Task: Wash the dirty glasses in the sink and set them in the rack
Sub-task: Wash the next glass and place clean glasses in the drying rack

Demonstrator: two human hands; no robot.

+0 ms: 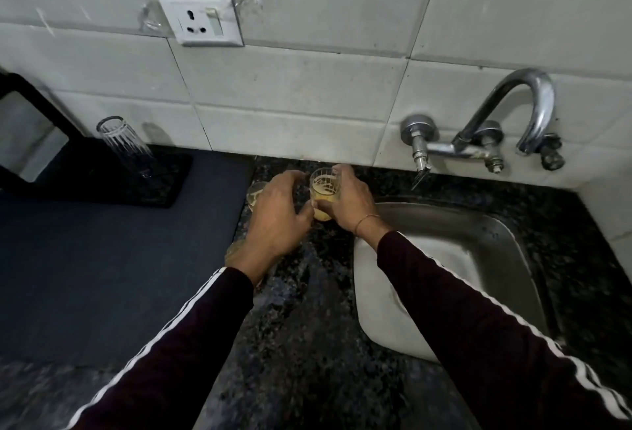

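Observation:
My right hand [352, 204] grips a small dirty glass [325, 192] with yellowish residue, held just above the granite counter left of the sink [485, 245]. My left hand [278, 216] touches the same glass from the left, fingers curled beside it. Behind my left hand stands a second dirty glass [254, 192], partly hidden. A third dirty glass [236, 252] peeks out under my left wrist. One clean ribbed glass [124, 142] stands upside down on the black rack [102, 176] at the left.
A chrome tap [513, 115] with two valves sits on the tiled wall above the steel sink. A white socket [201, 17] hangs on the wall. A dark blue mat [102, 275] covers the counter at left.

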